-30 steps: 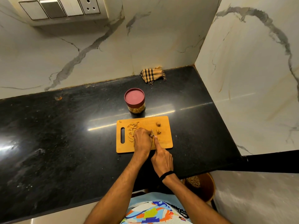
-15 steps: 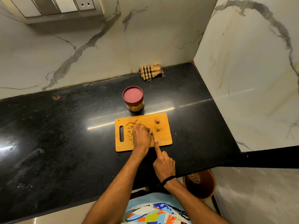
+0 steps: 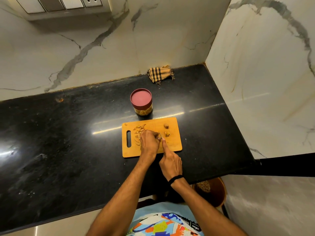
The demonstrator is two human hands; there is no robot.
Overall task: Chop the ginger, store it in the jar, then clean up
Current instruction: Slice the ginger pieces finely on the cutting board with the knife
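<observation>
Our left hand (image 3: 149, 142) sits knuckles-up on cutting board (image 3: 172, 143), fingers curled down beside blade; whatever lies under them is hidden, so we cannot tell its hold. Our right hand (image 3: 170, 163) grips knife (image 3: 160, 134), index finger stretched along spine. Chopped ginger (image 3: 139, 129) heaped near board's handle end; two ginger chunks (image 3: 166, 126) toward far right corner. Maroon-lidded jar (image 3: 141, 101) stands on black countertop (image 3: 68, 150) just beyond board's far edge, lid on. Checked cloth (image 3: 160, 74) at countertop's back edge.

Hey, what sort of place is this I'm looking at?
Most likely a home kitchen corner: a black stone countertop against marble-look walls, a wooden cutting board with ginger pieces on it, and a lidded jar just behind the board.
</observation>
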